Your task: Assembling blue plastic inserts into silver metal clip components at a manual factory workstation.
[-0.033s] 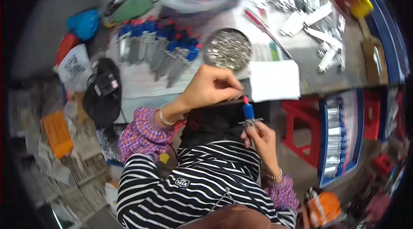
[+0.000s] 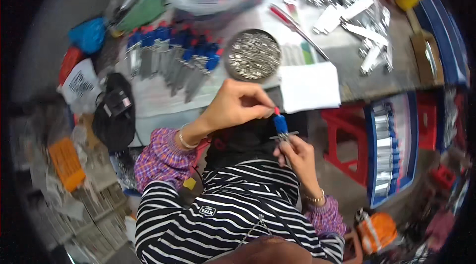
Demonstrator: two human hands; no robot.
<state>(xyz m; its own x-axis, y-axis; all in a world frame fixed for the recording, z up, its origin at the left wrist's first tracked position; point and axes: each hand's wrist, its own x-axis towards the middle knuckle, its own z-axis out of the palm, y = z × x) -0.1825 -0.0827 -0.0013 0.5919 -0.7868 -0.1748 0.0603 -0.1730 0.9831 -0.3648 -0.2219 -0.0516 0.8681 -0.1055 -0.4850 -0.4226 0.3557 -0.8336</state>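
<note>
My right hand [image 2: 298,157] grips the metal lower end of a small device with a blue body and red tip [image 2: 280,124]. A thin metal crosspiece sticks out sideways just above my fingers. At the red tip, my left hand [image 2: 241,103] has thumb and forefinger pinched together; whether they hold a tiny part is not visible. Beyond my left hand, a round dish [image 2: 229,68] is full of small silver metal pieces. Several similar blue-and-red devices with grey metal lower parts [image 2: 171,60] lie in rows on the table, left of the dish.
A white tub [image 2: 210,5] of blue and red parts stands at the back. Right of the dish are white paper [image 2: 310,88], a red-handled screwdriver [image 2: 300,32] and loose metal strips [image 2: 364,36]. A red stool [image 2: 347,147] and blue tray [image 2: 368,184] of devices stand right.
My left fingertips have come closer to the device and now meet its red tip. My right hand keeps its grip. The whole view has shifted slightly.
</note>
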